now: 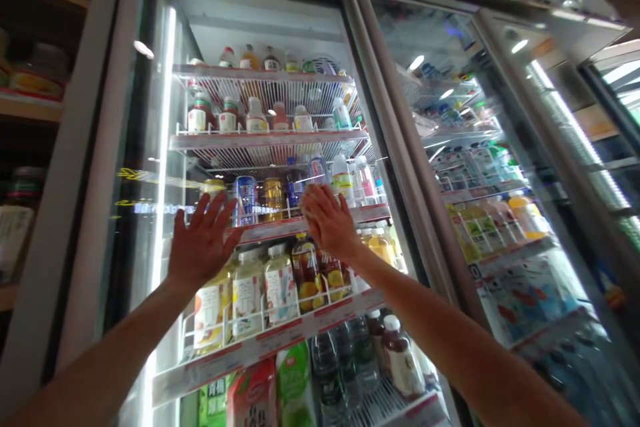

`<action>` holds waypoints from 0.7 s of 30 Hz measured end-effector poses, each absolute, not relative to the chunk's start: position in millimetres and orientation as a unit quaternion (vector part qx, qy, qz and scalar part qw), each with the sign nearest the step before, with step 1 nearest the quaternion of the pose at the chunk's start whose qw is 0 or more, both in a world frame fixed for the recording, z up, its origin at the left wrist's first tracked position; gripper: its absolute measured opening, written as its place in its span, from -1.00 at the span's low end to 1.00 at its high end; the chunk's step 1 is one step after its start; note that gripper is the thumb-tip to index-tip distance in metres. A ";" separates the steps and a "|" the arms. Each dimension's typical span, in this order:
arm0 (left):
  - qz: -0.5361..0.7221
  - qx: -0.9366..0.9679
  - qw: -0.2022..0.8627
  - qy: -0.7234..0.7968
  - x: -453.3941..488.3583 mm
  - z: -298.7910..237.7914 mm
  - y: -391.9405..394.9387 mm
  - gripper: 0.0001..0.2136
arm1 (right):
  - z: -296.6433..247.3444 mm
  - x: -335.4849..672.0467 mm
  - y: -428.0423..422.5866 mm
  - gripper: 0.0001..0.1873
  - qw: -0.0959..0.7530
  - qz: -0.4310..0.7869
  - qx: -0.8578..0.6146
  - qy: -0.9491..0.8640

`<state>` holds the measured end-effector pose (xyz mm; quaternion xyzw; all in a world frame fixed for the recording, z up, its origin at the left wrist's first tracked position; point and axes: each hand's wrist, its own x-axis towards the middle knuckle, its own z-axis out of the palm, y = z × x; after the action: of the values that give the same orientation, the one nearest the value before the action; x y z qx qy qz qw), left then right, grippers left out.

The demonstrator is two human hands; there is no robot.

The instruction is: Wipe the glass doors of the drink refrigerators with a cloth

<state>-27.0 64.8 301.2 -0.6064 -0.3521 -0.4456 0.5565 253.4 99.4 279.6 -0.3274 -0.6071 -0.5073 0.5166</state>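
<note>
Tall glass cooler door [150, 167] stands just ahead, left hand [203, 243] spread flat against it, right hand [327, 220] pressing a small pale cloth nearby. Beyond, bottles line white wire shelves [270, 140]. Hard pushing could likely smear the glass.

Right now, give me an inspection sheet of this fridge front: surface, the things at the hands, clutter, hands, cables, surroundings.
Surface: glass fridge door, shut, reflections on it.
Things at the hands: cans and juice bottles on wire shelves behind the glass.
Clutter: nothing seen.
Hands: left hand open, flat on the glass; right hand flat against it, whether it holds anything cannot be told.
Cables: nothing seen.
Surroundings: second fridge to the right; wooden shelves to the left.
</note>
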 end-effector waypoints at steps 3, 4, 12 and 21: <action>-0.439 -0.600 0.557 -0.370 -25.5 300.1 64.5 -0.45 | 284.6 276.5 102.9 -0.52 0.558 -0.484 -0.366 -0.566; -0.438 -0.597 0.557 -0.376 -24.8 299.5 64.5 -0.45 | 287.7 287.2 105.0 -0.51 0.600 -0.454 -0.395 -0.526; -0.454 -0.601 0.542 -0.373 -22.8 296.7 65.2 -0.46 | 283.3 251.1 97.8 -0.48 0.523 -0.491 -0.333 -0.612; -0.459 -0.598 0.542 -0.372 -20.7 295.2 62.7 -0.46 | 298.1 252.2 95.9 -0.48 0.596 -0.419 -0.428 -0.535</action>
<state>-20.7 62.7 295.2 -0.5976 -0.3722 -0.4590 0.5420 252.2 95.9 298.1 -0.4283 -0.5346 -0.4188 0.5962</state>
